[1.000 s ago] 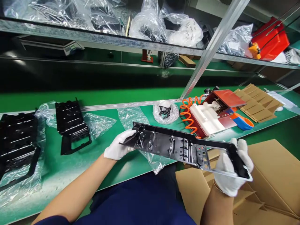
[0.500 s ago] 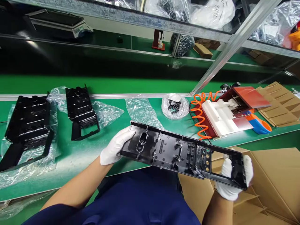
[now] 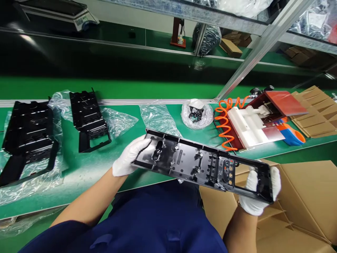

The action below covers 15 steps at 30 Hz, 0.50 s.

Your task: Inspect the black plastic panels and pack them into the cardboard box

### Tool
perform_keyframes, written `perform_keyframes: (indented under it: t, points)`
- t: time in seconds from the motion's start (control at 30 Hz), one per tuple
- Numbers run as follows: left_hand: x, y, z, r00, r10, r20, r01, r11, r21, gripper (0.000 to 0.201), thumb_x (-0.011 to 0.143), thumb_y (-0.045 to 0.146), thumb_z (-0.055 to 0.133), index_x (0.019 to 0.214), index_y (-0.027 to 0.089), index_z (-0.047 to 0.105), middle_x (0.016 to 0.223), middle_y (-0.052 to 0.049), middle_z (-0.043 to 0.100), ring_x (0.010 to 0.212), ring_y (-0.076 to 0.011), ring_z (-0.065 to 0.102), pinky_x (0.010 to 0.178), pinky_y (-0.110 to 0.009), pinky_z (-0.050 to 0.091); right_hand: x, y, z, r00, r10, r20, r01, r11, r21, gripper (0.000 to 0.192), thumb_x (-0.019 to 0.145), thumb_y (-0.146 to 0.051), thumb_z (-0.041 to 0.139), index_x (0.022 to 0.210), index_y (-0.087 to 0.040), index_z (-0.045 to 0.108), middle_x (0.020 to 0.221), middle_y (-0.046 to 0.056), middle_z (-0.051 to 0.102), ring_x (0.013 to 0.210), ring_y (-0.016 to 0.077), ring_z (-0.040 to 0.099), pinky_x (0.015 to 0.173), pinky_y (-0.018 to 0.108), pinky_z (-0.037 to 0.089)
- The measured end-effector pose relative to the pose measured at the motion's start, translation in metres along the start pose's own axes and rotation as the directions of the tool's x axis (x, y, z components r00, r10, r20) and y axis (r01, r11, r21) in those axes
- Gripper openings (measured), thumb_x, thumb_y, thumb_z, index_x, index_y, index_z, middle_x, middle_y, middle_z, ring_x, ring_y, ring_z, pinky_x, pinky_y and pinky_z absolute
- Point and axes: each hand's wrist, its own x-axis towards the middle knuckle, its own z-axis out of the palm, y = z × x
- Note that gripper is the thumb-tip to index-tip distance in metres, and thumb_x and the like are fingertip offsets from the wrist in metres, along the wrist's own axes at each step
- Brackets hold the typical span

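Note:
I hold a long black plastic panel (image 3: 195,163) by its two ends, its ribbed inner side facing up, over my lap at the front edge of the green bench (image 3: 86,168). My left hand (image 3: 129,158), in a white glove, grips the panel's left end. My right hand (image 3: 259,193), also gloved, grips the right end above an open cardboard box (image 3: 302,196). The panel has round holes near its right end.
Two black plastic frames (image 3: 28,133) (image 3: 88,117) lie on clear bags at the left. An empty clear bag (image 3: 158,117), a bagged bundle of small parts (image 3: 197,113), a red-and-white fixture (image 3: 252,123) with an orange coiled hose (image 3: 223,123) and cardboard dividers (image 3: 316,112) sit behind.
The panel has tilted from nearly edge-on so its inner face is up, and has come slightly nearer. Both hands keep their grip on the ends.

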Motion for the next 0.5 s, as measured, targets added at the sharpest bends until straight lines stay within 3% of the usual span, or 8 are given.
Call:
perform_keyframes:
  t: [0.13,0.23,0.5]
  points:
    - [0.002,0.004,0.000,0.998,-0.023,-0.053,0.020,0.998,-0.064,0.029,0.066,0.032,0.082,0.087,0.016,0.071,0.081,-0.001,0.074,0.073,-0.0186,0.069,0.064,-0.022,0.058,0.000,-0.016,0.002,0.997,-0.070,0.026,0.069,0.997,0.032,0.057,0.079,-0.015,0.073,0.131,-0.028,0.053,0.132,0.007,0.060,0.119,0.0299,0.060,0.102,0.062,0.048]
    - [0.002,0.006,0.003,0.985,-0.107,-0.136,0.092,0.989,-0.116,0.032,0.060,0.027,0.084,0.086,0.016,0.070,0.073,0.001,0.073,0.064,-0.0179,0.067,0.061,-0.025,0.059,0.000,-0.019,0.001,0.998,-0.038,0.056,0.034,0.998,0.061,0.054,0.082,-0.015,0.071,0.132,-0.027,0.053,0.131,0.007,0.061,0.118,0.0292,0.060,0.102,0.060,0.048]
    - [0.003,0.001,0.003,0.978,-0.120,-0.171,0.117,0.993,-0.025,0.029,0.070,0.035,0.073,0.093,0.017,0.066,0.088,-0.004,0.076,0.076,-0.0236,0.069,0.066,-0.033,0.061,-0.002,-0.014,-0.001,0.992,0.110,0.054,-0.109,0.994,-0.018,0.057,0.082,-0.029,0.071,0.135,-0.023,0.050,0.135,0.011,0.057,0.118,0.0309,0.060,0.103,0.059,0.047]
